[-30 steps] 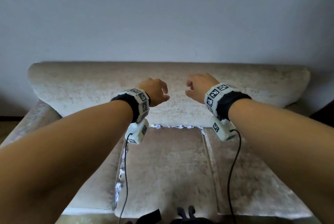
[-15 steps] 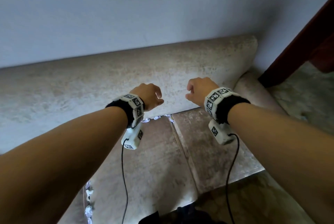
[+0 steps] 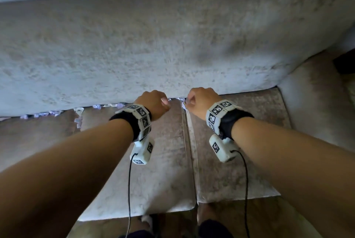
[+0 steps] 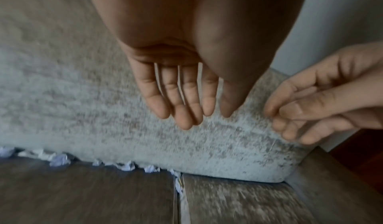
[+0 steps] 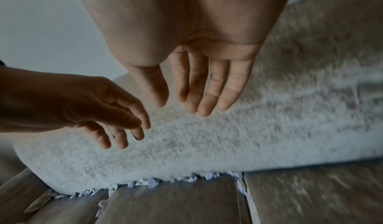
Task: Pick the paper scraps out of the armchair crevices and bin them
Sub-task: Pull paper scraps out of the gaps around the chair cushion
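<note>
Small white paper scraps (image 3: 50, 113) line the crevice between the beige backrest (image 3: 153, 49) and the seat cushions; more scraps (image 3: 77, 120) sit in the seam between two cushions. The left wrist view shows the scraps (image 4: 128, 167) below my fingers, and the right wrist view shows scraps (image 5: 186, 178) along the same crevice. My left hand (image 3: 153, 104) hovers just above the crevice with relaxed fingers (image 4: 184, 113), holding nothing. My right hand (image 3: 201, 99) hovers beside it, fingers (image 5: 203, 101) relaxed and empty. No bin is in view.
The sofa's right armrest (image 3: 317, 103) rises at the right. Seat cushions (image 3: 159, 170) spread below my arms, split by a seam (image 3: 189, 151). Cables hang from both wrist cameras. A dark wooden piece (image 3: 345, 62) stands at the far right.
The view has tilted down and closed in on the sofa. Both hands have moved down toward the crevice at the back of the seat; their fingers stay loose and empty.
</note>
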### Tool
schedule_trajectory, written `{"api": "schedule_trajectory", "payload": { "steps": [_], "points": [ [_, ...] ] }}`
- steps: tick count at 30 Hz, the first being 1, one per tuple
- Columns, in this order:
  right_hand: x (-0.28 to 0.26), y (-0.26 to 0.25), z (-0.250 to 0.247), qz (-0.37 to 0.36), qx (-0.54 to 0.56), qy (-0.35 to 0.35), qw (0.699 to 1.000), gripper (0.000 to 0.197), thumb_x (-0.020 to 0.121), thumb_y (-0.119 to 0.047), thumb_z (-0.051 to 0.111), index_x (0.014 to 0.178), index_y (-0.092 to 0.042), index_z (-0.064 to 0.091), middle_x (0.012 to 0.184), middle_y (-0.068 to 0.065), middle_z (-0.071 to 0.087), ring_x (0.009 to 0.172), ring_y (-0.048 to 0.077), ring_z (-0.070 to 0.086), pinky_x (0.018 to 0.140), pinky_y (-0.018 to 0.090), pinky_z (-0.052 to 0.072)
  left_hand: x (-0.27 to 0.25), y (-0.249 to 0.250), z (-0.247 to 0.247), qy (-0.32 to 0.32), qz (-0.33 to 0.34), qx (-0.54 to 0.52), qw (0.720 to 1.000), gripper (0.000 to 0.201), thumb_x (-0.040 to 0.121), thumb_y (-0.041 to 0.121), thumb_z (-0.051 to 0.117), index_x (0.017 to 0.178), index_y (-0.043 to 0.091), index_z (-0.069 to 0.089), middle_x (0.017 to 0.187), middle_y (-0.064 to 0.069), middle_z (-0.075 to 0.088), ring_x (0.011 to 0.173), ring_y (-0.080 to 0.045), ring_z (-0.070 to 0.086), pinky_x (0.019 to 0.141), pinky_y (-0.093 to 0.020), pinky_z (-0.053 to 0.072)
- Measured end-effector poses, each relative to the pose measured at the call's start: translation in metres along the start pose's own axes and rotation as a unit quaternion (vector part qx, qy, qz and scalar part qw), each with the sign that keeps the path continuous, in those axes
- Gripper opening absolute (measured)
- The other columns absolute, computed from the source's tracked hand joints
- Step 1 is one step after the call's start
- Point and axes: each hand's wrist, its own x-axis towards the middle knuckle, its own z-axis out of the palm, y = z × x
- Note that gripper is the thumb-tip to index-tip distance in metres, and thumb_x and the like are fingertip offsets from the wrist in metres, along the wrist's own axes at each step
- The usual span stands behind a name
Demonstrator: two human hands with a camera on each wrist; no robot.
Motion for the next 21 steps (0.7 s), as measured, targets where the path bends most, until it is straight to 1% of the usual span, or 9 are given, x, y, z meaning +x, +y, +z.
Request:
{"api": "schedule_trajectory", "payload": {
  "steps": [5, 7, 9, 12, 14, 16, 18, 19, 21],
  "points": [
    [0.050, 0.054, 0.048, 0.000, -0.006, -0.056, 0.998, 0.017, 0.087, -0.023, 0.061, 0.087, -0.007, 0.069, 0.096, 0.007, 0.068, 0.091, 0.026, 0.063, 0.084, 0.031, 0.051, 0.052, -0.006, 0.065, -0.037, -0.029, -0.024, 0.999, 0.008, 0.085, 0.036, 0.064, 0.088, 0.029, 0.066, 0.097, 0.004, 0.071, 0.092, -0.018, 0.065, 0.085, -0.034, 0.054],
    [0.076, 0.070, 0.069, 0.013, -0.002, -0.059, 0.998, 0.022, 0.084, -0.021, 0.061, 0.063, -0.014, 0.058, 0.081, 0.008, 0.063, 0.077, 0.027, 0.056, 0.085, 0.034, 0.051, 0.076, -0.012, 0.086, -0.037, -0.042, -0.036, 0.998, 0.006, 0.085, 0.035, 0.065, 0.084, 0.029, 0.066, 0.096, 0.006, 0.070, 0.093, -0.017, 0.064, 0.085, -0.032, 0.052],
    [0.103, 0.083, 0.092, 0.032, 0.004, -0.054, 0.998, 0.032, 0.082, -0.023, 0.061, 0.055, -0.019, 0.043, 0.075, 0.003, 0.058, 0.073, 0.025, 0.052, 0.086, 0.033, 0.051, 0.103, -0.021, 0.106, -0.039, -0.054, -0.046, 0.997, 0.004, 0.087, 0.034, 0.063, 0.083, 0.031, 0.064, 0.096, 0.007, 0.070, 0.093, -0.017, 0.064, 0.082, -0.030, 0.050],
    [0.143, 0.099, 0.130, 0.059, 0.033, -0.067, 0.995, 0.022, 0.083, -0.027, 0.062, 0.066, -0.024, 0.048, 0.086, 0.003, 0.063, 0.083, 0.027, 0.062, 0.079, 0.029, 0.051, 0.140, -0.037, 0.142, -0.041, -0.072, -0.070, 0.994, 0.003, 0.087, 0.034, 0.063, 0.084, 0.034, 0.063, 0.096, 0.009, 0.070, 0.092, -0.016, 0.065, 0.082, -0.029, 0.050],
    [0.168, 0.108, 0.157, 0.069, 0.044, -0.066, 0.994, 0.007, 0.083, -0.031, 0.063, 0.087, -0.026, 0.061, 0.099, 0.004, 0.067, 0.093, 0.026, 0.064, 0.086, 0.030, 0.052, 0.165, -0.049, 0.169, -0.040, -0.081, -0.085, 0.992, 0.004, 0.086, 0.032, 0.061, 0.087, 0.034, 0.065, 0.096, 0.011, 0.071, 0.091, -0.016, 0.066, 0.080, -0.028, 0.050],
    [0.192, 0.120, 0.188, 0.083, 0.055, -0.059, 0.993, 0.022, 0.083, -0.032, 0.062, 0.104, -0.024, 0.064, 0.108, 0.005, 0.067, 0.099, 0.026, 0.064, 0.092, 0.032, 0.050, 0.184, -0.061, 0.197, -0.038, -0.089, -0.104, 0.990, 0.008, 0.085, 0.032, 0.060, 0.089, 0.034, 0.066, 0.095, 0.013, 0.071, 0.090, -0.014, 0.066, 0.079, -0.025, 0.048],
    [0.214, 0.128, 0.211, 0.096, 0.063, -0.031, 0.993, 0.014, 0.083, -0.030, 0.059, 0.096, -0.025, 0.063, 0.098, 0.004, 0.068, 0.092, 0.028, 0.064, 0.086, 0.033, 0.052, 0.202, -0.070, 0.225, -0.045, -0.087, -0.127, 0.987, 0.008, 0.085, 0.032, 0.059, 0.088, 0.037, 0.064, 0.094, 0.016, 0.070, 0.091, -0.012, 0.066, 0.084, -0.026, 0.049],
    [0.226, 0.132, 0.221, 0.097, 0.056, -0.014, 0.994, 0.005, 0.084, -0.029, 0.057, 0.086, -0.026, 0.061, 0.085, 0.003, 0.066, 0.084, 0.030, 0.063, 0.076, 0.032, 0.052, 0.210, -0.076, 0.238, -0.048, -0.085, -0.137, 0.986, 0.007, 0.085, 0.032, 0.058, 0.086, 0.038, 0.063, 0.092, 0.018, 0.069, 0.091, -0.012, 0.065, 0.086, -0.027, 0.050],
    [0.249, 0.141, 0.237, 0.096, 0.038, 0.026, 0.994, 0.024, 0.090, -0.029, 0.051, 0.067, -0.025, 0.048, 0.067, 0.005, 0.053, 0.070, 0.032, 0.053, 0.061, 0.031, 0.042, 0.223, -0.087, 0.260, -0.053, -0.084, -0.153, 0.983, 0.008, 0.085, 0.033, 0.057, 0.085, 0.039, 0.061, 0.091, 0.019, 0.069, 0.091, -0.011, 0.066, 0.090, -0.030, 0.051]
  ]
}}
